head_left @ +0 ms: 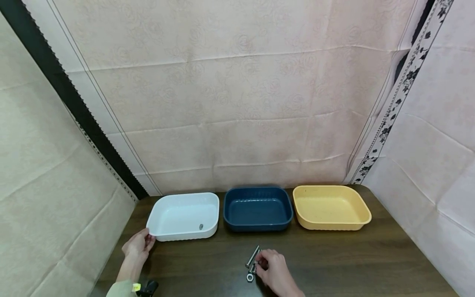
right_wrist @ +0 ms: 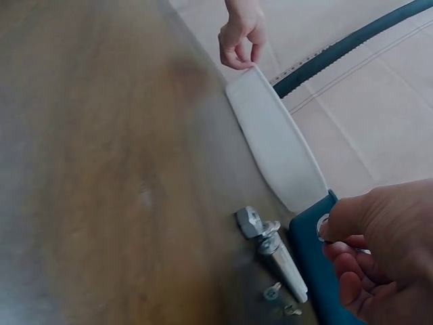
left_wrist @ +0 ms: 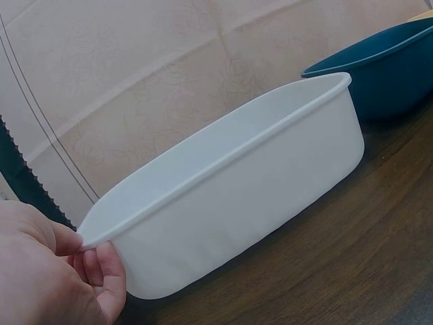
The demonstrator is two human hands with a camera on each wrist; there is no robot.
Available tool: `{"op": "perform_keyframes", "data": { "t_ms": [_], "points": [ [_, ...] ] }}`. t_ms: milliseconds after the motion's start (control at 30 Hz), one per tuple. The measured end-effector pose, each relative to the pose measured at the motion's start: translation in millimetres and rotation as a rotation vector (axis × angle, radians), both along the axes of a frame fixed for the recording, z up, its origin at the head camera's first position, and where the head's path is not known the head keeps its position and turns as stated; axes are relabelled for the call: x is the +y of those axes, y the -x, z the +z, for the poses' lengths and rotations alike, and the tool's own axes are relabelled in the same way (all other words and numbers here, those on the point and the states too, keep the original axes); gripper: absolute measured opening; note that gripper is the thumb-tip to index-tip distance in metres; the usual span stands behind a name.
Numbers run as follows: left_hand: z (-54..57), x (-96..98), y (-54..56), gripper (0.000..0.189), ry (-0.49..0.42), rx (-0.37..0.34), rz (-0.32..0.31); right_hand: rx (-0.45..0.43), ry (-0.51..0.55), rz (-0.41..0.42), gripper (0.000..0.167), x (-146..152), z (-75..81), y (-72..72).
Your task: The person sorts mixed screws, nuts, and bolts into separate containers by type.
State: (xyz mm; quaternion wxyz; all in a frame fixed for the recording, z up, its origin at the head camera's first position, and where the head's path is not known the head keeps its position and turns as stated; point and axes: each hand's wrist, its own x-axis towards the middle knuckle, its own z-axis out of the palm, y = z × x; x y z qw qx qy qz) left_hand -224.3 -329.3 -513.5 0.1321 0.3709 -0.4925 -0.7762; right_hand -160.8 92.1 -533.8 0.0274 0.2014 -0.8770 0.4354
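My left hand pinches the near left corner of the white tray between thumb and fingers. A small grey metal piece lies inside that tray. In the right wrist view, my right hand pinches a small shiny metal ring, whether washer or nut I cannot tell. Beside this hand on the table lie a long bolt, a hex nut and other small metal fasteners. The fingers partly hide the pile in the head view.
To the right of the white tray stand a dark blue tray and a yellow tray, in a row along the back of the brown wooden table. Pale cloth walls rise behind and on both sides.
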Motion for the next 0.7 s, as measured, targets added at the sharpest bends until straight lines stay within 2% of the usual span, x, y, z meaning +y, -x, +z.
{"op": "perform_keyframes", "data": {
  "t_ms": [233, 533, 700],
  "points": [
    [-0.8, -1.6, 0.5, 0.024, -0.014, 0.018, -0.008, 0.058, 0.021, 0.007, 0.013, -5, 8.1, 6.1],
    [-0.4, -0.9, 0.4, 0.020, -0.015, 0.019, 0.004, 0.032, 0.045, 0.017, 0.011, -14, 17.0, 16.4],
    [-0.9, -1.0, 0.9, 0.021, -0.019, 0.016, 0.005, 0.080, 0.056, 0.022, 0.013, -21, 21.1, 23.1]
  ]
}}
